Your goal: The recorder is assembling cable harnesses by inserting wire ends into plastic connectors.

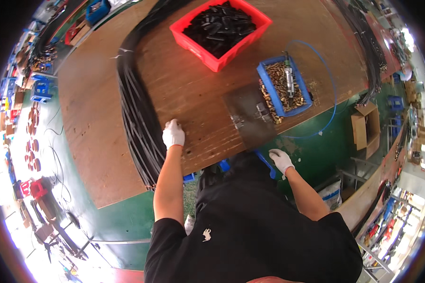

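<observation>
Lying bundled at ten o'clock on the tabletop [89, 118], the black cables [131, 94] seem gathered; left hand [174, 134] at nine, grip unclear; red bin [193, 46] at twelve, well filled; right hand [281, 161] past three, seemingly empty; brass fittings [276, 78] at two, apparently unused.

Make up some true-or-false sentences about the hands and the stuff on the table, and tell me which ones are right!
1. The left hand is beside a long black bundle. True.
2. The red bin holds apples. False: it holds black pieces.
3. The blue tray holds brass-coloured pieces. True.
4. The right hand is over the brown table. False: it's off the near edge.
5. Both hands wear white gloves. True.
</observation>
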